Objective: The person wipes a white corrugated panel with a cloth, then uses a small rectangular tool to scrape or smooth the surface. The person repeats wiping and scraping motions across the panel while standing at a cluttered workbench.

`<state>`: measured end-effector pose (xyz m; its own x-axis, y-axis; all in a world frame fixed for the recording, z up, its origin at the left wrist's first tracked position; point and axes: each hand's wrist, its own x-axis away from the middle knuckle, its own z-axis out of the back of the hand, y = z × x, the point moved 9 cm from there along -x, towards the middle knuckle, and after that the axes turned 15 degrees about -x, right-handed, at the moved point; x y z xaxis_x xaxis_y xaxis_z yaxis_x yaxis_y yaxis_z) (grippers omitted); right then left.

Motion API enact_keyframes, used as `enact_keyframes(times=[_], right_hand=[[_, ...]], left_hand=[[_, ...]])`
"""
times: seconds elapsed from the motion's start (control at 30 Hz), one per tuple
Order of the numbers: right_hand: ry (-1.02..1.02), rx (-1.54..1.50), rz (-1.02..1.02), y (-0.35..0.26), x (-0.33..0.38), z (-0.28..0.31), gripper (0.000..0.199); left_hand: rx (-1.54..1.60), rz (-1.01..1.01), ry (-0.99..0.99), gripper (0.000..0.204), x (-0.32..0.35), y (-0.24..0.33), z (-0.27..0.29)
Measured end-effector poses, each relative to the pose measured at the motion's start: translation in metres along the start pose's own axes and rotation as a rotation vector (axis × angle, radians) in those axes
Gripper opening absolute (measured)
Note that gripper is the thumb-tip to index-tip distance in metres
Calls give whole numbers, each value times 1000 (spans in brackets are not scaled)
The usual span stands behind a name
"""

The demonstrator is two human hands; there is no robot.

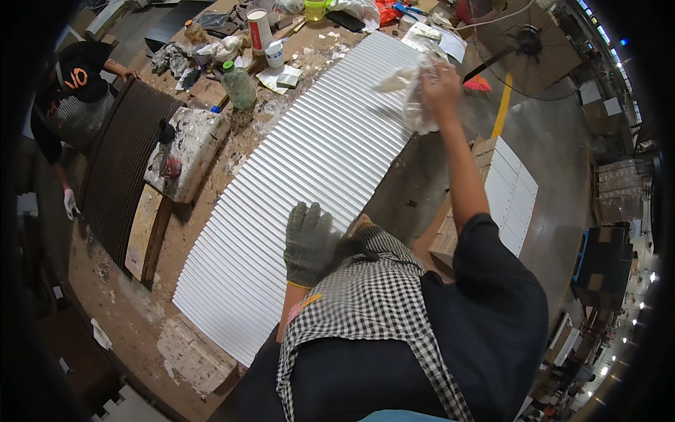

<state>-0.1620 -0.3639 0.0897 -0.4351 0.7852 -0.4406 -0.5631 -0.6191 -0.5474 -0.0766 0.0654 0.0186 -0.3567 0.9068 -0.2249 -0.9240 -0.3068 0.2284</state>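
Note:
A long white ribbed panel (281, 183) lies slantwise across the worktable in front of me. My left hand (308, 239), in a dark knit glove with a yellow cuff, rests flat on the panel's near right side with its fingers stretched out. My bare right hand (441, 88) is closed round a crumpled white cloth (420, 105) at the panel's far right edge. Part of that cloth hangs down past the edge, and a loose end lies over the ribs.
Paint-spattered blocks (186, 151) stand left of the panel on the worktable (133, 309). Behind them are a green-capped jar (239, 84), a red-and-white canister (259, 32) and rags. At the far left a person (74, 84) holds a dark ribbed panel (126, 169). White boards (510, 190) and a fan (529, 41) stand right.

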Motion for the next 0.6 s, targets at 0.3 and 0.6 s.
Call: enact_keyframes(times=[0.3, 0.6], right_hand=[[-466, 210, -149, -3, -2, -216, 71], [-194, -82, 265, -62, -79, -277, 18]], left_hand=[[-109, -230, 292, 19, 3, 10, 2], [-27, -51, 143, 25, -18, 8, 12]])
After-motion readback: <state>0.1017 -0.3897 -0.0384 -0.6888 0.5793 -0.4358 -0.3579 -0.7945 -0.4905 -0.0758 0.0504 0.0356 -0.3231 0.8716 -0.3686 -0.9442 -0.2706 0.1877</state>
